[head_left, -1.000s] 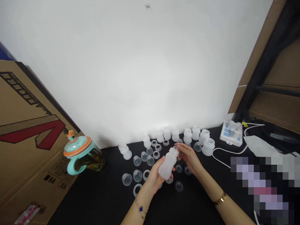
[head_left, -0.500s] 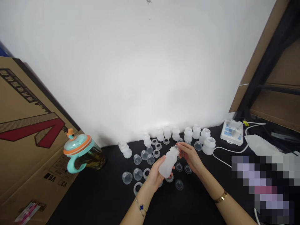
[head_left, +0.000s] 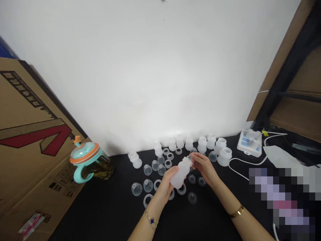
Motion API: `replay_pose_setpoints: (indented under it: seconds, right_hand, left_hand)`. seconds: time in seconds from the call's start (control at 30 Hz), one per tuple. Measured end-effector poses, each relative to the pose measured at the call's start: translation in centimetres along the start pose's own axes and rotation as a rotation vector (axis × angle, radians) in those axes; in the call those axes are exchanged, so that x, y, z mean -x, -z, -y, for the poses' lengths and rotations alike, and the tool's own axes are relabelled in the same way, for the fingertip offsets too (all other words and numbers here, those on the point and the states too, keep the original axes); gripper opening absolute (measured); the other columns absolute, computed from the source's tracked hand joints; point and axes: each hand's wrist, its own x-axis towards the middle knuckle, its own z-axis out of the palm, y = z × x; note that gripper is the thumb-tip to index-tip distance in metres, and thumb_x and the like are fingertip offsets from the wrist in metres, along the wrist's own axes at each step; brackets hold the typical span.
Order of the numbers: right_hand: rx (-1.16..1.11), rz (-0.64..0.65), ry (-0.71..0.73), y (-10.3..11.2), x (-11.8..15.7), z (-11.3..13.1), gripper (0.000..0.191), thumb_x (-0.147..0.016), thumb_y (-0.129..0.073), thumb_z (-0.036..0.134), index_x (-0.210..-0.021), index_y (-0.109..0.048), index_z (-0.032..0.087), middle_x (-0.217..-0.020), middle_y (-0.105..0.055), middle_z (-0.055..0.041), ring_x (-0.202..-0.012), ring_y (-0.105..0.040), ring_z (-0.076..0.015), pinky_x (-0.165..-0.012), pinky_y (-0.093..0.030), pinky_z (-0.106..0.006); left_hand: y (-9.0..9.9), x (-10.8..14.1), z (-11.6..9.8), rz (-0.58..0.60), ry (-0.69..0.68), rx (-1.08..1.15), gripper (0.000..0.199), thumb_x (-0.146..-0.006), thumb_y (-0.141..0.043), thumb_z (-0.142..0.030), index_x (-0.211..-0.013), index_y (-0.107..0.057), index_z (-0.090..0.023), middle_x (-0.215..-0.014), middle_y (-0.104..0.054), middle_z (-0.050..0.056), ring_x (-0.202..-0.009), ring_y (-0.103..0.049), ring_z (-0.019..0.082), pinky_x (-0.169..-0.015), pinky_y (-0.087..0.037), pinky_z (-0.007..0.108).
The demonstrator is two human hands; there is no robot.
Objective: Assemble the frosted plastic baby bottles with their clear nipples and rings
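Note:
My left hand (head_left: 168, 182) is wrapped round a frosted white baby bottle (head_left: 180, 174), which tilts up to the right with a collar at its top. At that top, the fingers of my right hand (head_left: 202, 164) pinch a clear bottle nipple (head_left: 190, 157), partly hidden by the fingertips. Beneath my hands lie loose clear nipples (head_left: 192, 197) and ring collars (head_left: 181, 189). To the left sit several clear dome caps (head_left: 136, 189). Along the wall stands a row of white bottles (head_left: 202, 144), and a capped bottle (head_left: 135, 159) stands apart at the left.
A teal and orange lidded jug (head_left: 85, 154) of dark liquid stands left, beside a cardboard box (head_left: 27, 140). On the right are a power strip (head_left: 249, 142), a white cable (head_left: 247, 163) and white sheeting (head_left: 281, 157). A white wall (head_left: 160, 73) bounds the black table (head_left: 105, 207).
The view has shifted slightly. My hands keep nearly the same hold on the bottle and the nipple at its top.

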Motion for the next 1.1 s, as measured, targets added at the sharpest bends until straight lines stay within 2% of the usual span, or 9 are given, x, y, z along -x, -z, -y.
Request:
replay_pose_setpoints:
  seconds: [0.17,0.33,0.53,0.73,1.1]
  right_hand:
    - [0.001,-0.004,-0.001,0.1,-0.1,-0.1,0.029,-0.069,-0.086,0.042,-0.084,-0.078,0.018,-0.067,-0.057,0.0003,-0.059,-0.050,-0.0121,-0.050,-0.041,-0.025]
    - [0.012,-0.009,0.002,0.1,0.0,0.1,0.031,-0.067,-0.087,0.043,-0.083,-0.078,0.018,-0.067,-0.058,-0.0003,-0.059,-0.050,-0.0124,-0.050,-0.041,-0.025]
    - [0.009,-0.003,0.012,0.1,0.0,0.2,0.030,-0.067,-0.087,0.042,-0.082,-0.078,0.018,-0.066,-0.057,0.0003,-0.060,-0.049,-0.0123,-0.051,-0.041,-0.026]
    - [0.046,-0.023,0.024,0.0,0.0,0.4,0.030,-0.066,-0.088,0.043,-0.079,-0.077,0.018,-0.064,-0.058,-0.0005,-0.060,-0.049,-0.0145,-0.052,-0.040,-0.028]
    - [0.058,-0.059,0.051,0.1,-0.1,0.2,0.031,-0.064,-0.089,0.044,-0.074,-0.075,0.018,-0.061,-0.057,0.0005,-0.057,-0.049,-0.0134,-0.051,-0.038,-0.027]
  left_hand:
    - [0.4,-0.2,0.2,-0.005,-0.071,-0.075,0.048,-0.073,-0.078,-0.052,-0.103,-0.069,-0.015,-0.095,-0.073,0.009,-0.079,-0.067,0.020,-0.060,-0.050,0.025]
    - [0.4,-0.4,0.2,-0.026,-0.106,-0.127,0.049,-0.070,-0.080,-0.053,-0.099,-0.071,-0.016,-0.092,-0.070,0.006,-0.072,-0.061,0.014,-0.060,-0.046,0.022]
    - [0.5,-0.4,0.1,-0.051,-0.158,-0.163,0.047,-0.071,-0.081,-0.051,-0.101,-0.070,-0.016,-0.088,-0.068,0.004,-0.069,-0.058,0.012,-0.059,-0.041,0.019]
    - [0.3,-0.2,-0.1,-0.063,-0.210,-0.193,0.046,-0.071,-0.081,-0.049,-0.101,-0.069,-0.016,-0.092,-0.069,0.004,-0.072,-0.060,0.013,-0.061,-0.042,0.020]
    - [-0.2,-0.1,-0.9,-0.102,-0.303,-0.284,0.043,-0.066,-0.084,-0.043,-0.096,-0.067,-0.017,-0.086,-0.068,0.003,-0.077,-0.061,0.017,-0.067,-0.044,0.024]
